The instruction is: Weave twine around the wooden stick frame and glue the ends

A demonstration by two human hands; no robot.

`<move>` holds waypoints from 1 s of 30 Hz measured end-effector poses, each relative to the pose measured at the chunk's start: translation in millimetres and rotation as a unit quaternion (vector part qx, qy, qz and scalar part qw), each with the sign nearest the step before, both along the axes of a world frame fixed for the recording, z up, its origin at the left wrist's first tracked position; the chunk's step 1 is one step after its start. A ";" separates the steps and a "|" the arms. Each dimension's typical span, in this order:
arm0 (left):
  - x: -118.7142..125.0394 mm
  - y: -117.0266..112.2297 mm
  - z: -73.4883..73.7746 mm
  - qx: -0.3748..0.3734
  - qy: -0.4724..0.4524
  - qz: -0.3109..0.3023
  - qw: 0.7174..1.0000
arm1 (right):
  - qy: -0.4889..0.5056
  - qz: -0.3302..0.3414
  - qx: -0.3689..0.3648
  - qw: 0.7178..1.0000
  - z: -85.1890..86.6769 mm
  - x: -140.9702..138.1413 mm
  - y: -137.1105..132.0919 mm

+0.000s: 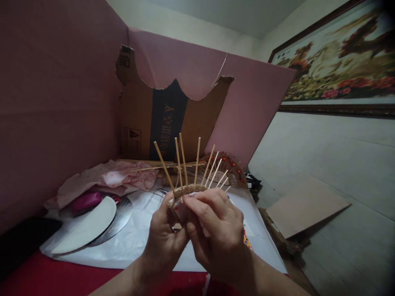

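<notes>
Both my hands hold up a small woven piece [188, 191] wound with brown twine, with several thin wooden sticks [182, 160] fanning upward from it. My left hand [163, 238] grips it from below and behind, fingers curled. My right hand [216, 226] is closed over its front, fingertips pinched at the twine rim. The piece's lower part is hidden by my fingers.
A white sheet [135, 234] covers a red table [46, 275]. On it lie a white half-disc [89, 224], a pink object [86, 201] and pink cloth [114, 179]. Pink cardboard walls [61, 102] enclose left and back. A cardboard sheet [305, 207] lies on the floor at right.
</notes>
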State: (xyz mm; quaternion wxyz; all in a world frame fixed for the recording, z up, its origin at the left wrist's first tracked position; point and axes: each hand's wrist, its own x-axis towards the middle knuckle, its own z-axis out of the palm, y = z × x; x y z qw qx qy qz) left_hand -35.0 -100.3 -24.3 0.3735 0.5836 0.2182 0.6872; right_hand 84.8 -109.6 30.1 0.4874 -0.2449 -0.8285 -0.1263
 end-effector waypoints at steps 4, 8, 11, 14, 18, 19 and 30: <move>-1.8 -0.1 -0.3 0.025 0.023 0.023 0.999 | -0.003 0.001 0.012 1.000 0.2 -0.6 -0.3; -1.6 0.5 0.0 0.061 0.044 0.065 0.995 | -0.013 -0.001 0.049 0.999 -0.4 -2.5 -1.4; 0.3 0.1 1.0 0.053 0.030 0.069 0.996 | -0.032 -0.016 0.056 0.998 -0.6 -3.2 -2.9; 1.8 -1.6 4.0 0.012 0.001 0.022 1.000 | -0.036 -0.015 0.037 0.999 0.8 -1.7 -3.7; 1.7 -3.7 8.0 -0.052 -0.063 -0.045 0.996 | -0.006 0.014 -0.029 0.999 1.1 2.6 -2.5; 1.4 -3.8 7.9 -0.057 -0.069 -0.050 0.995 | 0.006 0.016 -0.042 0.999 0.4 3.3 -2.1; -10.4 5.3 19.3 -0.095 -0.051 0.060 0.992 | 0.144 -0.064 0.029 0.987 13.1 25.3 2.9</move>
